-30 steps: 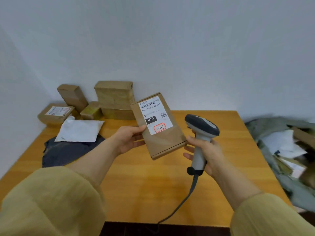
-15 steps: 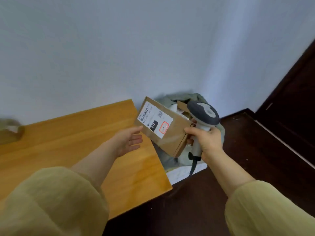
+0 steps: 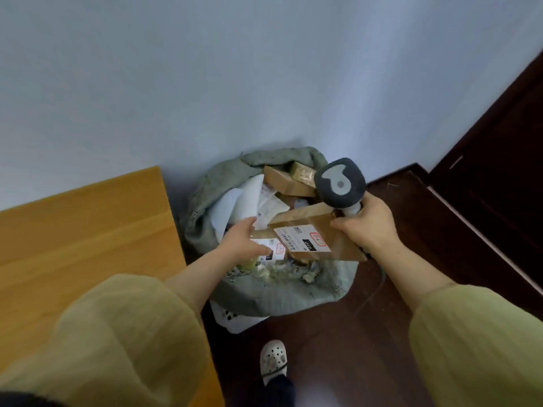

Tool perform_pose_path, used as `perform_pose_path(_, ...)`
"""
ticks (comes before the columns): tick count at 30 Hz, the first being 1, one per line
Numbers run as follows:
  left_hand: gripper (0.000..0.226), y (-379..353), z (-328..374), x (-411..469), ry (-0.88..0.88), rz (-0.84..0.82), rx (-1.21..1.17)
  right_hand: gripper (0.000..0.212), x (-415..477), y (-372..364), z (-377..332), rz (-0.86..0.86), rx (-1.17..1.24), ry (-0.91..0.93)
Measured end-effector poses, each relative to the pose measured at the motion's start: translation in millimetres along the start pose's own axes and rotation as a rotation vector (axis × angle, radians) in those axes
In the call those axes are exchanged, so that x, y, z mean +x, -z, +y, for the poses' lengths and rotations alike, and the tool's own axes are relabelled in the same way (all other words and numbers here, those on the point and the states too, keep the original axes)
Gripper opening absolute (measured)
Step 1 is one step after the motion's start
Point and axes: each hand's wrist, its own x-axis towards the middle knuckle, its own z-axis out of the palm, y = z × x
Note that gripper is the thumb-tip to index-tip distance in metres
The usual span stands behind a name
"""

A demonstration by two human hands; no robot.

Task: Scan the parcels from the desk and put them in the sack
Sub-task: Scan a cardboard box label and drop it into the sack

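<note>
The brown parcel label reads "010".

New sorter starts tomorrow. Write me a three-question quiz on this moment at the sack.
1. True or false: the right hand holds both the scanner and the brown parcel.
2. Where is the brown parcel? A) flat on the desk B) over the open sack C) on the floor
3. Fill in: the left hand is ____, fingers spread above the sack.

Key: 1 true; 2 B; 3 open (holding nothing)
</note>
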Motion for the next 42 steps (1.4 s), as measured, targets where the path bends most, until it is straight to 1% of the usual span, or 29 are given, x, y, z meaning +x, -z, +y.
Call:
perform_pose_path(2,0.105,-9.7,12.4,22.6,-0.141,-0.046,0.106,0.026,28.0,-9.3,-3.0,-0.112,-0.127,0.067)
perform_pose_path(4,0.108,-20.7,27.4,43.3,-0.272,-0.078,0.089,0.024,48.8,-18.1,-6.9,-0.23,-0.194,0.126)
perform_pose_path(5,0.101,-25.8,34.6,52.5,-0.311,-0.087,0.049,0.024,57.4,-23.3,-7.9,-0.274,-0.194,0.151)
perform_pose_path(7,0.076,-35.9,44.6,68.6,-0.328,-0.072,0.032,0.022,72.3,-32.0,-5.2,-0.335,-0.151,0.155)
perform_pose_path(8,0.066,-39.0,46.4,76.2,-0.303,-0.056,0.081,0.022,78.8,-36.0,-1.0,-0.355,-0.118,0.147)
perform_pose_path(10,0.057,-41.3,45.7,88.1,-0.217,-0.011,0.164,0.025,87.9,-40.2,5.1,-0.364,-0.033,0.104)
perform_pose_path(11,0.054,-42.4,43.5,92.7,-0.165,0.028,0.142,0.026,92.6,-40.1,9.6,-0.343,0.037,0.067)
perform_pose_path(14,0.056,-43.2,40.3,101.4,0.014,0.198,-0.083,0.016,101.4,-32.2,30.0,-0.21,0.263,-0.113)
perform_pose_path(15,0.056,-44.6,39.7,105.0,0.071,0.241,-0.156,0.009,104.0,-29.3,40.3,-0.161,0.285,-0.18)
perform_pose_path(17,0.053,-51.3,39.6,113.1,0.199,0.279,-0.307,0.006,106.6,-23.3,59.2,-0.11,0.317,-0.292)
perform_pose_path(19,0.047,-61.1,41.3,120.3,0.333,0.33,-0.5,0.011,106.7,-20.3,75.2,-0.089,0.336,-0.376)
perform_pose_path(21,0.043,-72.7,45.6,122.4,0.464,0.382,-0.72,0.012,104.5,-19.6,88.4,-0.089,0.316,-0.423)
perform_pose_path(23,0.055,-84.0,51.0,122.7,0.559,0.452,-0.873,0.013,103.2,-21.2,96.2,-0.105,0.32,-0.457)
perform_pose_path(25,0.062,-94.0,55.8,123.0,0.62,0.547,-0.936,0.011,103.5,-23.5,101.5,-0.114,0.336,-0.48)
perform_pose_path(26,0.064,-98.5,57.8,123.4,0.652,0.565,-0.98,0.011,103.8,-24.2,102.5,-0.118,0.343,-0.493)
perform_pose_path(29,0.06,-108.4,68.9,125.3,0.772,0.515,-1.175,0.011,103.4,-26.4,105.3,-0.126,0.359,-0.526)
perform_pose_path(31,0.058,-112.3,79.5,128.9,0.789,0.445,-1.321,0.013,103.2,-26.8,107.6,-0.118,0.361,-0.546)
perform_pose_path(33,0.054,-115.8,86.0,132.1,0.793,0.357,-1.396,0.014,102.4,-26.5,109.6,-0.114,0.364,-0.56)
perform_pose_path(37,0.036,-117.3,83.3,136.4,0.817,0.132,-1.402,0.011,98.3,-27.8,109.1,-0.115,0.402,-0.588)
perform_pose_path(39,0.036,-112.1,79.2,136.5,0.84,0.071,-1.359,0.014,93.9,-29.2,105.5,-0.133,0.423,-0.591)
perform_pose_path(42,0.044,-103.3,78.7,129.4,0.836,0.009,-1.107,0.015,83.8,-29.2,96.3,-0.193,0.478,-0.577)
